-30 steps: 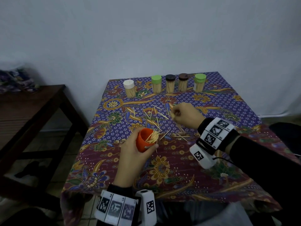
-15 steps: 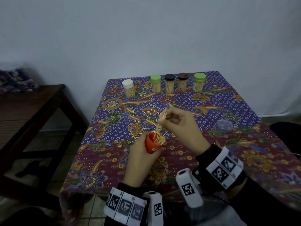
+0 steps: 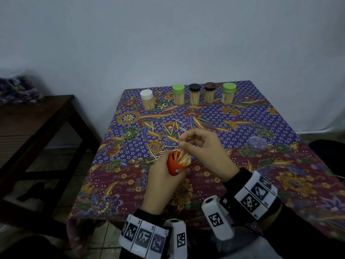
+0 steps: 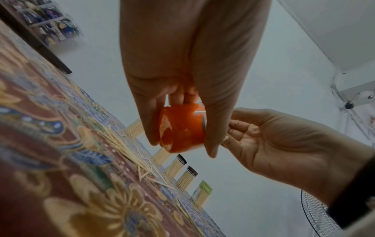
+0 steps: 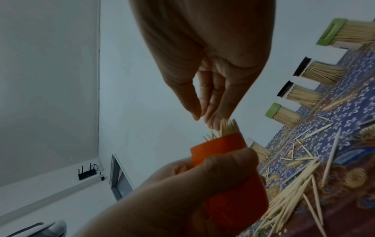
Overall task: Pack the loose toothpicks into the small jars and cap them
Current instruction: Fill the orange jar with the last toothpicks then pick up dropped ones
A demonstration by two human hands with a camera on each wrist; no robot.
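My left hand (image 3: 168, 172) grips a small orange jar (image 3: 174, 163) tilted just above the tablecloth, its open mouth packed with toothpicks (image 3: 183, 158). In the left wrist view the thumb and fingers (image 4: 211, 144) wrap the orange jar (image 4: 182, 128). My right hand (image 3: 183, 144) hovers right over the mouth, thumb and fingertips pinched on the tops of a few toothpicks (image 5: 211, 135) standing in the jar (image 5: 219, 147). Loose toothpicks (image 3: 168, 130) lie scattered on the cloth behind the jar.
Several capped jars full of toothpicks stand in a row at the table's far edge: white (image 3: 147, 100), green (image 3: 178, 95), two dark (image 3: 195, 94), green (image 3: 228, 93). A clear round plastic piece (image 3: 257, 143) lies at the right. A dark wooden table (image 3: 37, 118) stands left.
My right hand picked toothpicks off the cloth, carried them to the orange jar and lowered them in. The jar has risen slightly and turned more upright.
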